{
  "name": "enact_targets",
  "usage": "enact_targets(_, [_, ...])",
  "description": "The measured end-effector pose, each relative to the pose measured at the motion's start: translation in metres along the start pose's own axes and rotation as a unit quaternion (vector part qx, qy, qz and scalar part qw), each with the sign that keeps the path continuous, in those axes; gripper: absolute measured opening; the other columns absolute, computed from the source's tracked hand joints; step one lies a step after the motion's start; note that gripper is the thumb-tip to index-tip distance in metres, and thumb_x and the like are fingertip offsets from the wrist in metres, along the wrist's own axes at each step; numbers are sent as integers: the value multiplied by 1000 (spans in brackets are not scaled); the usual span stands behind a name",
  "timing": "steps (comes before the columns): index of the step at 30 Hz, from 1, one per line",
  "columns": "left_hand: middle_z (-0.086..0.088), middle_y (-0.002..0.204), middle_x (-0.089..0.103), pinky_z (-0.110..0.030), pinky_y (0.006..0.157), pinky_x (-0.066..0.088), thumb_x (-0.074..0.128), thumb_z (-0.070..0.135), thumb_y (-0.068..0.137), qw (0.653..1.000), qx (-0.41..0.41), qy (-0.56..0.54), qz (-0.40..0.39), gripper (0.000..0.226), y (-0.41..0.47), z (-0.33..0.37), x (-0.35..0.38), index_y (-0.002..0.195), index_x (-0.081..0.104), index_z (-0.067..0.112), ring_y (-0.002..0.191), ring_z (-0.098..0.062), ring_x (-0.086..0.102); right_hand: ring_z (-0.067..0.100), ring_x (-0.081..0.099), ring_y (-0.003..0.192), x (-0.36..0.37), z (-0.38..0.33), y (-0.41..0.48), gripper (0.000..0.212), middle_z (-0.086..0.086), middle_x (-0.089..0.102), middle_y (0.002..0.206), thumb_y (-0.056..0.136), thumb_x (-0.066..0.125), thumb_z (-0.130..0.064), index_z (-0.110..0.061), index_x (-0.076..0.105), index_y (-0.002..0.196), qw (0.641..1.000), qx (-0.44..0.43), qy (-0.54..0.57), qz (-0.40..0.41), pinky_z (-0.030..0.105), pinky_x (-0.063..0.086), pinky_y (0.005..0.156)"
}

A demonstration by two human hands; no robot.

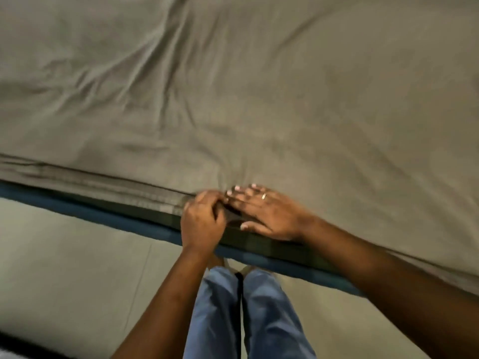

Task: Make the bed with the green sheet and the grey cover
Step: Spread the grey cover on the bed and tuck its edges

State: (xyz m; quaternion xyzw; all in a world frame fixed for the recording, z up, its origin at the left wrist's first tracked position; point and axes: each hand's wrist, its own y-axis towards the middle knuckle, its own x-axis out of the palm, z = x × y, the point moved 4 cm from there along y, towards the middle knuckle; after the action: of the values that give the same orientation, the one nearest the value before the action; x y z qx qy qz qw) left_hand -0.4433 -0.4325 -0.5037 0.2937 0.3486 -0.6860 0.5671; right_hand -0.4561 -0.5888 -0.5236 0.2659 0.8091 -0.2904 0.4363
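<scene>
The grey cover [259,86] lies spread over the bed, wrinkled toward the left. Along the near side runs a dark green strip, the green sheet [272,246], over the mattress edge. My left hand [201,221] has curled fingers that grip the cover's edge at the bed's side. Just to its right, my right hand [267,212] lies flat with straight fingers and presses on the cover at the same edge; a ring shows on one finger. The fabric between the two hands is partly hidden.
A blue bed base [108,218] runs below the green strip. Pale floor [64,268] lies in front of the bed. My legs in blue trousers [248,312] stand close against the bed's side.
</scene>
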Motion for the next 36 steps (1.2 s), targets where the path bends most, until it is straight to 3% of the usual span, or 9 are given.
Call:
enact_targets(3, [-12, 134, 54, -50, 105, 37, 53, 18, 86, 994, -4, 93, 51, 40, 53, -15, -17, 125, 59, 11, 127, -33, 46, 21, 18, 146, -48, 53, 64, 64, 4, 23, 157, 96, 22, -50, -19, 24, 151, 994, 84, -15, 66, 35, 5, 117])
enact_targets(6, [-3, 157, 22, -49, 113, 18, 49, 44, 94, 983, -11, 182, -3, 58, 99, -37, -21, 147, 32, 27, 145, -27, 16, 24, 15, 147, -84, 111, 118, 74, 5, 19, 159, 89, 11, -57, -18, 21, 152, 967, 216, -82, 107, 40, 8, 117])
enact_targets(10, [-1, 161, 6, -47, 117, 7, 23, 68, 89, 980, -49, 175, -85, 74, 80, -74, -12, 152, 9, 33, 148, -24, 3, 26, 29, 142, -41, 57, 165, 74, 7, 33, 154, 89, 19, -57, -15, 33, 148, 983, 138, -113, 43, 44, 19, 115])
enact_targets(14, [-13, 119, 65, -33, 90, 48, 44, 33, 79, 996, -43, 76, -22, 50, 45, -83, -36, 118, 64, 9, 108, -29, 63, 23, 34, 140, -3, -15, 152, 62, 5, 38, 151, 93, 36, -48, -14, 38, 145, 998, 6, -65, 28, 44, 20, 116])
enact_targets(16, [-13, 81, 71, -31, 63, 53, 45, 26, 74, 993, -109, 41, 24, 34, 63, -91, -65, 88, 72, 10, 71, -31, 68, 22, 35, 139, -12, -19, 160, 60, 7, 40, 149, 95, 37, -46, -12, 40, 144, 997, -79, -21, 9, 43, 25, 116])
enact_targets(18, [-17, 78, 69, -39, 62, 53, 47, 22, 74, 987, -148, 18, 64, 30, 107, -102, -88, 84, 72, 7, 67, -36, 67, 22, 40, 136, -36, -1, 190, 56, 7, 44, 147, 96, 37, -43, -12, 42, 142, 994, -101, -5, 41, 39, 25, 114])
enact_targets(22, [-15, 109, 67, -40, 88, 47, 41, 26, 84, 993, -2, 39, 113, 41, 229, -94, -109, 108, 68, 7, 102, -34, 61, 24, 34, 140, -95, 97, 259, 62, 5, 37, 152, 93, 31, -50, -18, 37, 146, 982, 120, -85, 122, 42, 24, 114])
enact_targets(27, [2, 160, 12, -48, 116, 17, 44, 51, 95, 980, 84, 159, -84, 66, 348, -60, -73, 151, 19, 29, 147, -21, 9, 20, 9, 148, -138, 221, 252, 69, -2, 11, 161, 91, 13, -63, -32, 12, 152, 908, 395, -81, 116, 43, 6, 118])
enact_targets(36, [12, 158, -17, -76, 99, -8, 23, 81, 80, 958, 93, 226, -151, 87, 441, -38, -28, 150, -10, 39, 145, -19, -19, 23, 5, 148, -172, 326, 168, 58, -2, 7, 161, 99, 18, -53, -32, 8, 153, 776, 605, -79, 164, 49, 1, 118])
